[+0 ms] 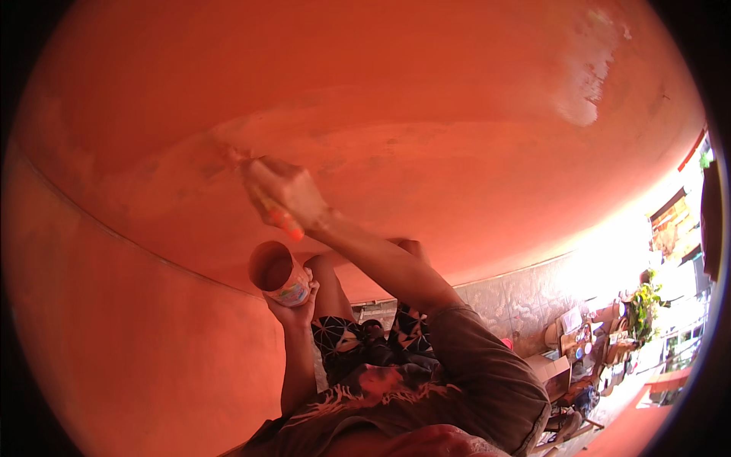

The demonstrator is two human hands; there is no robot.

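Note:
My right hand (288,190) is closed around a paintbrush, reaching across in front of me. The brush's orange handle end (288,224) sticks out below my fist, and its blurred bristle end (237,157) is at the orange wall (365,68); firm contact is hard to make out. Lower and to the left, my left hand (295,306) grips a paint tub (292,292) from below and the side. The tub is round, tilted with its mouth toward me, and has a coloured print on its side. Its inside looks reddish; the paint level cannot be read.
A pale unpainted patch (590,76) marks the wall at upper right. Another orange wall (152,343) meets it along a corner line at left. On the floor at right stand a cardboard box (551,373), cluttered goods and a green plant (646,305), beside bright daylight.

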